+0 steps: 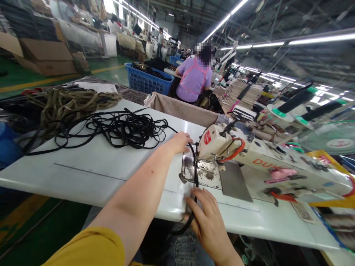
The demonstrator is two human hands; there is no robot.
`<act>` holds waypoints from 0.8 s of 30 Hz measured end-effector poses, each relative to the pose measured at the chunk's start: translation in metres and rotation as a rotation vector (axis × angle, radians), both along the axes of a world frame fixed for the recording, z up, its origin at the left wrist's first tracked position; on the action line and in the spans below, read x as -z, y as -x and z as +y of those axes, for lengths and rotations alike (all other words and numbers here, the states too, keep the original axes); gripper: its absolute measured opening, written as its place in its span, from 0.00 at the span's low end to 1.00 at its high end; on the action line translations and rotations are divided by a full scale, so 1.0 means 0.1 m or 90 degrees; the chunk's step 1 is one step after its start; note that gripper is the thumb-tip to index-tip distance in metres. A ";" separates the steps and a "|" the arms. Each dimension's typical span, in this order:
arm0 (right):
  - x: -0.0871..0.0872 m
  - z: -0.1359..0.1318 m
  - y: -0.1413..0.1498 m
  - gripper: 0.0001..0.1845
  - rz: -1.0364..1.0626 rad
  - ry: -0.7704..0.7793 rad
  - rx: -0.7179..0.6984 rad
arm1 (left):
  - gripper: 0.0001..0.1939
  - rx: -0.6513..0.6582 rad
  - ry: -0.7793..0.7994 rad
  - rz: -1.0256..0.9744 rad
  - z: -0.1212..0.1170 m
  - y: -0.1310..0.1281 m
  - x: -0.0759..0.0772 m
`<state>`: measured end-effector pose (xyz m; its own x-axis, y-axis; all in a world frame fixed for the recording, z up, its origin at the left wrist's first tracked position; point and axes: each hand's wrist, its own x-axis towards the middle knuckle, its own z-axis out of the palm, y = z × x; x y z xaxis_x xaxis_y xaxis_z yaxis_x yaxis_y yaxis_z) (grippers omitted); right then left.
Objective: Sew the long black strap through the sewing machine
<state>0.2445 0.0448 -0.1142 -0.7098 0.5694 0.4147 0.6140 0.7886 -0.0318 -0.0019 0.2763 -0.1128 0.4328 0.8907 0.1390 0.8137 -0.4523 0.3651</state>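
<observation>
A narrow black strap (195, 173) runs past the needle area of an industrial sewing machine (238, 151), over its metal plate (208, 175). My left hand (181, 142) is behind the plate with its fingers closed on the strap. Nearer to me, at the table's front edge, my right hand (206, 214) has the strap between thumb and fingers. From there the strap's near end hangs over the edge toward my lap. Beyond my left forearm lies a tangled heap of black strap (127, 127), joined to the length by my left hand.
Olive straps (72, 103) are piled at the table's far left. A beige cloth bin (183, 107) borders the white table (91, 177) at the back. Farther off are a blue basket (149, 79) and a seated person in purple (194, 79). Thread cones (294, 99) stand at right.
</observation>
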 end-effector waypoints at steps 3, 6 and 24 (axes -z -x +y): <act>-0.09 0.27 0.02 0.12 0.024 0.000 0.007 | 0.22 0.018 -0.009 -0.004 0.01 -0.02 0.02; -0.08 0.56 0.02 0.11 0.030 -0.013 0.020 | 0.19 0.025 -0.011 0.008 0.01 -0.06 0.04; 0.01 0.61 -0.03 0.10 0.117 -0.010 0.036 | 0.10 0.077 0.028 -0.067 0.09 -0.17 0.05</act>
<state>0.2472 0.1058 -0.1152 -0.5879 0.5989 0.5438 0.6424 0.7542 -0.1360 0.0148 0.2857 -0.1175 0.5229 0.8388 0.1515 0.7102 -0.5270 0.4668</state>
